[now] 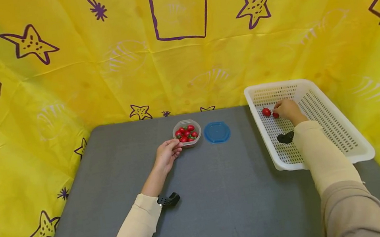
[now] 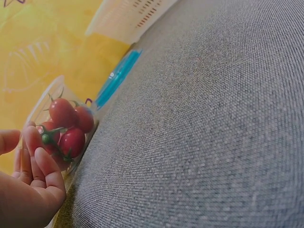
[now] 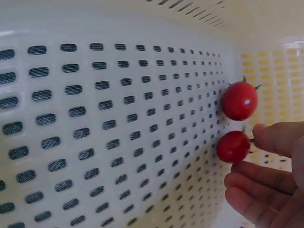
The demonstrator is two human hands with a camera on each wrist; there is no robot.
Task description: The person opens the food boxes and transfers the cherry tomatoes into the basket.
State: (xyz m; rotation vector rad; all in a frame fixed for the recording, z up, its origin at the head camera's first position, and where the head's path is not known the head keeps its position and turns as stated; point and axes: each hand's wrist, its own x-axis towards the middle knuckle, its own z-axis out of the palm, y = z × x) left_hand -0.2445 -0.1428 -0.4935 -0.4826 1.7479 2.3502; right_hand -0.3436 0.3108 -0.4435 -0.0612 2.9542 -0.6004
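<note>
My left hand (image 1: 167,154) is at the near left edge of a clear plastic container (image 1: 188,144), its thumb and fingers pinching the rim. Several red cherry tomatoes (image 1: 185,133) with green stems fill that container. In the right wrist view, my right hand (image 3: 270,180) has thumb and fingers on either side of a cherry tomato (image 3: 233,147) low in the white basket (image 1: 274,154). Another cherry tomato (image 3: 240,100) lies just beside it. Seen from the head, the right fingers partly cover the pinched one.
A blue lid (image 1: 217,132) lies flat on the grey table (image 1: 222,198), between the container and the basket. A yellow patterned cloth (image 1: 183,67) hangs behind the table and at both sides. The basket's raised walls surround my right hand.
</note>
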